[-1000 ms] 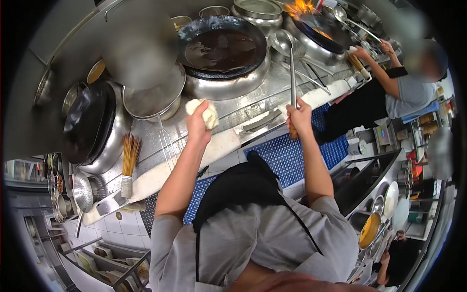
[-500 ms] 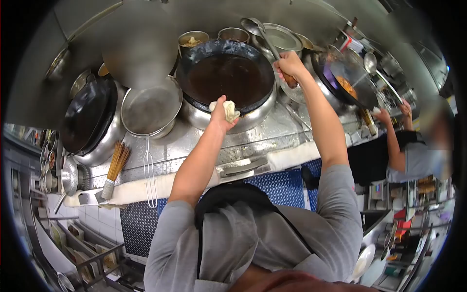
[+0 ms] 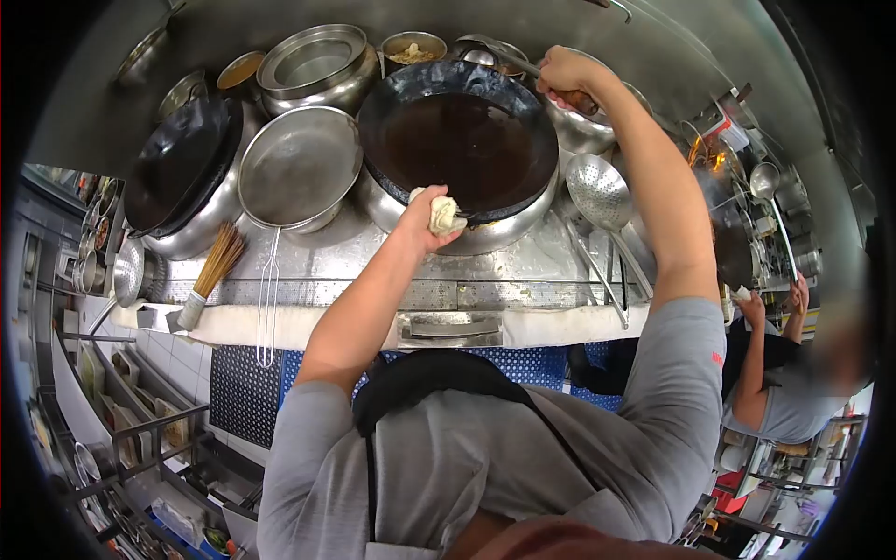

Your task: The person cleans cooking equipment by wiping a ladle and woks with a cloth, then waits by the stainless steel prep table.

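Observation:
A large dark wok with dark brown liquid sits on a round steel burner ring. My left hand is closed around a folded pale cloth at the wok's near rim. Up at the right, my right hand grips the wooden handle of a ladle. The ladle's bowl is over or in a metal container behind the wok; which of these I cannot tell. Nearby on the right lies a perforated skimmer.
Left of the wok are a wire-handled strainer, a second dark wok and a bamboo brush. Behind stand a lidded pot and a bowl of pale food. At right, a co-worker works near flames.
My right hand has moved up and slightly right, carrying the ladle toward the back containers. The view has shifted, and blurred patches over the back left have gone. Flames now show near the co-worker.

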Demonstrator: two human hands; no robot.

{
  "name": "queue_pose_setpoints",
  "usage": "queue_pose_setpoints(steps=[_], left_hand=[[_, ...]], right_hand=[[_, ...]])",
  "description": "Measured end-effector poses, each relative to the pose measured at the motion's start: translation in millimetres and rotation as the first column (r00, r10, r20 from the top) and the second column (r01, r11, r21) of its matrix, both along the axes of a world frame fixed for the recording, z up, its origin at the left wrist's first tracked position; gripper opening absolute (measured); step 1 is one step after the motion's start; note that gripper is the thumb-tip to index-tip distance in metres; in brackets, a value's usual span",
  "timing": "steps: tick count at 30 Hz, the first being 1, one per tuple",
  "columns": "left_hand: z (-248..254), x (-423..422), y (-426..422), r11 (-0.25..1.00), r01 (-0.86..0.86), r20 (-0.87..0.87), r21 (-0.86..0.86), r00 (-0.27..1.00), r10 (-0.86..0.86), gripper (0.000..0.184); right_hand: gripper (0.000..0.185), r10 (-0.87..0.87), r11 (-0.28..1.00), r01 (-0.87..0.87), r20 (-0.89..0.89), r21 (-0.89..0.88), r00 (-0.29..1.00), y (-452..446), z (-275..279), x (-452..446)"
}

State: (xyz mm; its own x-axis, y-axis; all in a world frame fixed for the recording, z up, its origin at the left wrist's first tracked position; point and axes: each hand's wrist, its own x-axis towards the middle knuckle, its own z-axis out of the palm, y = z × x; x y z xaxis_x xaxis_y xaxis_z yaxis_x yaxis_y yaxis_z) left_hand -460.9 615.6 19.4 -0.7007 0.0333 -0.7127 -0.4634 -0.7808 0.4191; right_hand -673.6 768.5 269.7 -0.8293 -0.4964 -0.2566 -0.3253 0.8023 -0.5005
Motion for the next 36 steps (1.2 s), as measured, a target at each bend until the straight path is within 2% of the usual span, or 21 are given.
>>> queue_pose_setpoints(steps=[3, 7, 9, 10, 12, 17, 22, 24, 27, 33, 36], left_hand=[[-21.4, -17.4, 2.3, 0.997, -0.06, 0.01, -0.04, 0.998, 0.06, 0.02], [-22.0, -15.7, 11.9, 0.974, -0.191, -0.008, -0.119, 0.982, 0.191, 0.022], [-19.4, -8.4, 17.9, 0.957, -0.251, -0.037, -0.146, 0.968, 0.248, 0.026], [-18.7, -5.8, 19.0, 0.956, -0.259, -0.041, -0.141, 0.966, 0.255, 0.022], [-14.3, -2.8, 20.8, 0.956, -0.266, -0.054, -0.127, 0.964, 0.261, 0.014], [4.7, 10.0, 15.2, 0.962, -0.248, -0.08, -0.114, 0.967, 0.24, 0.013], [20.2, 24.9, 8.1, 0.975, -0.218, -0.12, -0.041, 0.97, 0.212, 0.011], [26.1, 30.4, 4.7, 0.976, -0.217, -0.134, 0.017, 0.967, 0.218, 0.013], [38.6, 45.1, 0.6, 0.98, -0.196, -0.145, 0.039, 0.969, 0.2, 0.009], [51.0, 76.5, -7.3, 0.986, -0.161, -0.208, 0.035, 0.964, 0.164, 0.005], [54.1, 95.1, -15.0, 0.985, -0.171, -0.233, 0.032, 0.957, 0.174, 0.005]], right_hand=[[0.012, 0.059, 0.997, -0.06, 0.033, 0.051, 0.998, -4.4, 13.4, -10.6], [0.011, 0.114, 0.981, -0.125, 0.081, 0.146, 0.99, -13.4, 27.8, -20.2], [0.011, 0.072, 0.988, -0.083, 0.079, 0.134, 0.994, -15.3, 35.9, -13.9], [0.011, 0.051, 0.99, -0.06, 0.077, 0.126, 0.996, -17.3, 37.7, -10.3], [0.011, 0.053, 0.987, -0.057, 0.032, 0.15, 0.998, -22.2, 36.3, -6.4], [0.013, 0.03, 0.985, -0.033, 0.018, 0.167, 0.999, -21.1, 40.6, 7.6], [0.01, 0.188, 0.974, -0.176, -0.073, 0.142, 0.979, -0.8, 51.1, 24.8], [0.01, 0.005, 0.976, 0.005, -0.044, 0.217, 0.999, -13.7, 66.8, 35.5], [0.011, -0.031, 0.979, 0.036, -0.024, 0.202, 0.999, -15.1, 77.8, 52.4], [0.015, 0.071, 0.957, -0.032, -0.124, 0.29, 0.99, -22.3, 94.9, 95.7], [0.015, 0.005, 0.977, 0.013, -0.081, 0.212, 0.997, -26.0, 96.3, 118.7]])
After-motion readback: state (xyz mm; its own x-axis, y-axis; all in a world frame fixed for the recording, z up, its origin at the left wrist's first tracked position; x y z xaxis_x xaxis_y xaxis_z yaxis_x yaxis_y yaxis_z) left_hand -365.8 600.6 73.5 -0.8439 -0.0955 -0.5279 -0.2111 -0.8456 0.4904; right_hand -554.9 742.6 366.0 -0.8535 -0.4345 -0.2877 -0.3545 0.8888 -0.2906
